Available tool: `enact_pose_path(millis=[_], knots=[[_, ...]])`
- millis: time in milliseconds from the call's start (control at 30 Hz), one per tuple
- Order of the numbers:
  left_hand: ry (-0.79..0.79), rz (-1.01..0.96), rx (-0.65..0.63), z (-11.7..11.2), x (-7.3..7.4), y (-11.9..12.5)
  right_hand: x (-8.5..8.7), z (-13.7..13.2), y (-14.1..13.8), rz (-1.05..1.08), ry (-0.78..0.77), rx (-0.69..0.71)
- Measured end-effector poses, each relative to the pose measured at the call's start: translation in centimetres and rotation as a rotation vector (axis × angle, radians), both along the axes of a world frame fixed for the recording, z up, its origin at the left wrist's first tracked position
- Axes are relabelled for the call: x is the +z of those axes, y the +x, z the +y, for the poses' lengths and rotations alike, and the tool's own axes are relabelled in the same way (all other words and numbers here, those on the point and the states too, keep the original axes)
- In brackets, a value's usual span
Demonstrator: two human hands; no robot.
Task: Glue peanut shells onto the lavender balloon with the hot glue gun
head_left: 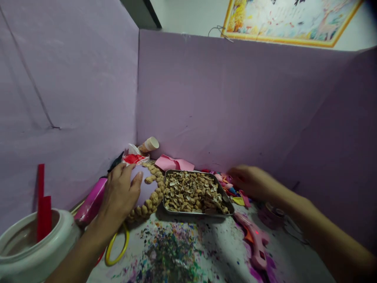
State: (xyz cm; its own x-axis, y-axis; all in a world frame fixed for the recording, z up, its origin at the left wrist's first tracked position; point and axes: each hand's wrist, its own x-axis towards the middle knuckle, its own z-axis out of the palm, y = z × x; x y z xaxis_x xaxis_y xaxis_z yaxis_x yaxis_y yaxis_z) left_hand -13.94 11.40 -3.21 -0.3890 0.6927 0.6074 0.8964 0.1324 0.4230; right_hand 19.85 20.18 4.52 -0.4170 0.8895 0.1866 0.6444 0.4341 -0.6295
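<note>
My left hand (119, 192) rests with its fingers curved over a lilac balloon (146, 188) that has peanut shells (151, 202) stuck in a curved band round it. To the right of it stands a metal tray (198, 214) heaped with broken peanut shells. My right hand (249, 181) reaches past the tray's far right corner into a pile of small coloured balloons (232, 191); its fingers are blurred and partly hidden. A pink glue gun (255, 240) lies on the paint-spattered table in front of the right arm.
Purple boards wall in the table on three sides. A white pot (32, 251) with red strips stands at the near left. Yellow-handled scissors (118, 245) lie under my left wrist. Pink paper (174, 162), a paper cup (150, 144) and a red-and-white wrapper (134, 158) sit in the back corner.
</note>
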Motion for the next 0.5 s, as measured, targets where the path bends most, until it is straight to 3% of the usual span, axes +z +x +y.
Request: enact_pose_path(millis=[100, 200, 367, 500], knots=[[0.027, 0.007, -0.016, 0.0, -0.1, 0.2, -3.3, -0.6, -3.4, -0.034, -0.209, 0.249], [0.026, 0.009, -0.012, 0.0, -0.2, 0.2, -5.9, -1.7, -6.2, 0.027, -0.308, 0.352], [0.003, 0.001, -0.008, 0.0, -0.2, 0.2, -8.3, -1.8, -9.4, 0.231, -0.395, 0.373], [-0.003, 0.006, -0.007, -0.1, -0.1, 0.0, -8.9, -0.2, -10.6, 0.501, -0.396, 0.281]])
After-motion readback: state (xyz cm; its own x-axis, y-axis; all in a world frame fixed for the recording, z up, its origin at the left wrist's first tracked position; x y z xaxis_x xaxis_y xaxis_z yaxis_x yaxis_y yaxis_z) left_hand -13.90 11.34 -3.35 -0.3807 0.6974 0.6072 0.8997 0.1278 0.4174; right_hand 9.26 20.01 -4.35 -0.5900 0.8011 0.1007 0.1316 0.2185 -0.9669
